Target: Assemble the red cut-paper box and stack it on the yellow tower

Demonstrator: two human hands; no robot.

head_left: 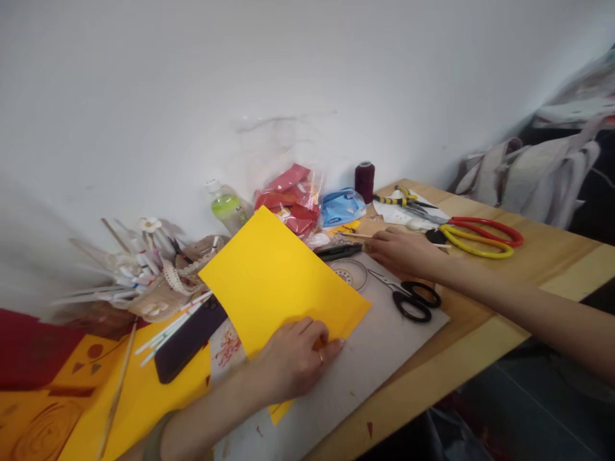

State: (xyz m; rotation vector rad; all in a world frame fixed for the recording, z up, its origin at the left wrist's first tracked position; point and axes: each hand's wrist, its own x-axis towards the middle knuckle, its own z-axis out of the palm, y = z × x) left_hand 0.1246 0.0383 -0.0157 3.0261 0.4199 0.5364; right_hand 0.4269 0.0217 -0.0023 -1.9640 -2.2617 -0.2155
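My left hand (295,355) has its fingers curled at the near edge of a sheet of yellow paper (269,269), gripping it. The sheet slants over a grey-white board (384,346). At the back of the table my right hand (401,250) bends its fingers down over a thin wooden stick (354,235), which shows on both sides of it. The fingertips are partly hidden. Just left of that hand lies a black cutter (339,251). Black-handled scissors (413,302) and a clear ring-shaped template (348,274) rest on the board below it.
Large red-and-yellow-handled scissors (480,237) and yellow-black pliers (403,198) lie at right. Along the wall stand a thread spool (365,182), a blue packet (342,207), a bag of red scraps (293,198) and a bottle (227,206). A phone (189,339) and a pen basket (163,288) are left.
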